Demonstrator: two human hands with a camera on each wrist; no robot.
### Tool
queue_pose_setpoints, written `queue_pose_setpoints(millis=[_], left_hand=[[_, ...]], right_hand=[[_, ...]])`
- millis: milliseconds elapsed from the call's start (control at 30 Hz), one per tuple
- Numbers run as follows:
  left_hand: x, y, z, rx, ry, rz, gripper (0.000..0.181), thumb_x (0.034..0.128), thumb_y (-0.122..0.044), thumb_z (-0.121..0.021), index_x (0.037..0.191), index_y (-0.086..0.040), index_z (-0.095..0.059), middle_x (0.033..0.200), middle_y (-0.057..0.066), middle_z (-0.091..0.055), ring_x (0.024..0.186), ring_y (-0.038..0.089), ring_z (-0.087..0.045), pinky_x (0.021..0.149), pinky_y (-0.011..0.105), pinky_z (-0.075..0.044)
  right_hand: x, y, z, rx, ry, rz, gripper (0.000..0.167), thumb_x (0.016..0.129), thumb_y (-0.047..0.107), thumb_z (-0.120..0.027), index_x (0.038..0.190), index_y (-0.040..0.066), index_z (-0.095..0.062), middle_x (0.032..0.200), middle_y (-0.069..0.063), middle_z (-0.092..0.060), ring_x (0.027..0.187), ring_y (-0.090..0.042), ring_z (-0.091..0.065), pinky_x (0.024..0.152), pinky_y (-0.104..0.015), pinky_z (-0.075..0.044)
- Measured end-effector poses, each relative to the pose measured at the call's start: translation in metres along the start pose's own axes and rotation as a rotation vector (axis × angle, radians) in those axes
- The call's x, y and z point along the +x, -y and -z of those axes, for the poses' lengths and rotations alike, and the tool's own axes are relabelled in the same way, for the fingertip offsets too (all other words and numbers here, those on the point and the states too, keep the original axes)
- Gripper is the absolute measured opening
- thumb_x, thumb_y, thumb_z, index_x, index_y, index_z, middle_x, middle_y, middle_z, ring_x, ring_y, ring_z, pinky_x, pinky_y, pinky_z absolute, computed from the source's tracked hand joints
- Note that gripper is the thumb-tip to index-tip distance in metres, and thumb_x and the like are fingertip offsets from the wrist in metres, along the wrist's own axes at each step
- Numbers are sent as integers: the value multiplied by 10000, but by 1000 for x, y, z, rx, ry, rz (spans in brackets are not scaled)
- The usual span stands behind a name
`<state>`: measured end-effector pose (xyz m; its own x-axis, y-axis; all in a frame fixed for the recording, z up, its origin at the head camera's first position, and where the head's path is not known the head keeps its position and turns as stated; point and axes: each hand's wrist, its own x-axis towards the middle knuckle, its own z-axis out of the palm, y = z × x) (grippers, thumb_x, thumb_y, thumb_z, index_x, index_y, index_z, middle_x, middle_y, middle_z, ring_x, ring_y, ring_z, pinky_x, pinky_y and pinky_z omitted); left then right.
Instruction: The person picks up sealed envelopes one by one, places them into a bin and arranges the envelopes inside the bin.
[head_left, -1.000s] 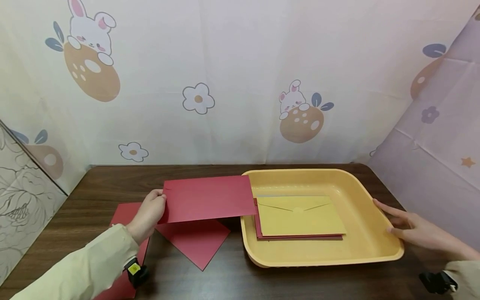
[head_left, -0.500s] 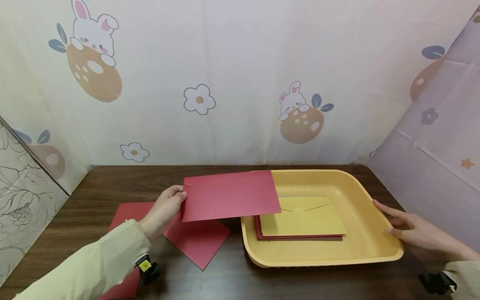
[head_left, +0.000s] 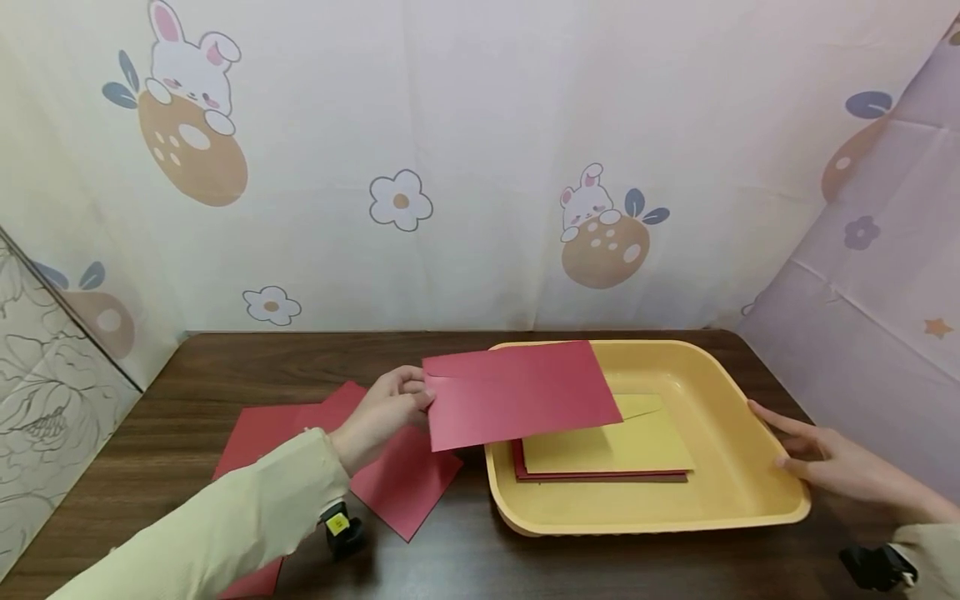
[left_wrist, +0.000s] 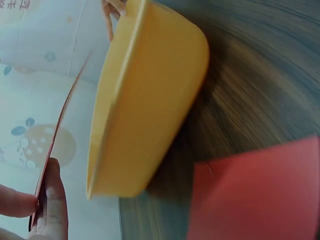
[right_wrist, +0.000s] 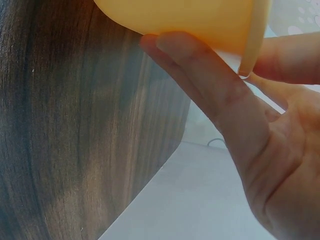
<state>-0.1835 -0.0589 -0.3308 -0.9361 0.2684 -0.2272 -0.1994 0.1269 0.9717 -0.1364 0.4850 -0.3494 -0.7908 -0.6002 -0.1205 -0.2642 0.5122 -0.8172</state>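
My left hand pinches one short end of a red envelope, which hangs in the air over the left side of a yellow plastic tray. In the left wrist view this envelope shows edge-on between thumb and fingers. Inside the tray, a yellow envelope tops a small stack with red edges below it; the held envelope covers part of it. My right hand holds the tray's right rim. From the right wrist view, the thumb and the fingers lie on opposite sides of that rim.
Several more red envelopes lie overlapping on the dark wooden table to the left of the tray, partly under my left forearm. A patterned cloth hangs behind the table's back edge.
My left hand has carried the red envelope rightward, from beside the tray's left rim to above the stack. The right hand and the tray have stayed in place.
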Motion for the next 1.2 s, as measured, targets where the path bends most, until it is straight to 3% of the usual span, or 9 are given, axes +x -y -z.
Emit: queue_pose_setpoints(millis=[267, 533, 900, 1200], left_hand=[[13, -3, -37, -12, 32, -27, 251, 957, 5, -497, 1202, 59, -487, 1076, 202, -629, 851, 183, -648, 825, 415, -546], [25, -6, -61, -20, 94, -32, 286, 959, -1, -501, 1232, 66, -448, 1052, 188, -629, 835, 155, -642, 803, 379, -556], [42, -6, -79, 33, 102, 1, 360, 930, 28, -535, 1266, 84, -419, 973, 151, -602, 721, 147, -595, 791, 415, -560], [45, 1, -92, 27, 130, 19, 346, 907, 58, -546, 1231, 74, -425, 798, 56, -545, 650, 127, -568, 753, 399, -569]], right_hand=[[0, -1, -1, -30, -12, -11, 830, 962, -102, -410, 1492, 456, -96, 1111, 226, -635, 821, -61, -677, 610, -229, -513], [-1, -1, 0, -39, -11, -11, 834, 961, -111, -405, 1486, 466, -109, 1086, 200, -657, 834, -41, -670, 619, -212, -506], [0, 0, 0, -12, -4, -5, 843, 958, -125, -390, 1472, 490, -129, 1101, 213, -643, 838, -40, -668, 612, -225, -515], [-1, -1, -1, -94, -36, -2, 824, 956, -110, -414, 1511, 413, -100, 1082, 194, -663, 850, -22, -667, 634, -179, -487]])
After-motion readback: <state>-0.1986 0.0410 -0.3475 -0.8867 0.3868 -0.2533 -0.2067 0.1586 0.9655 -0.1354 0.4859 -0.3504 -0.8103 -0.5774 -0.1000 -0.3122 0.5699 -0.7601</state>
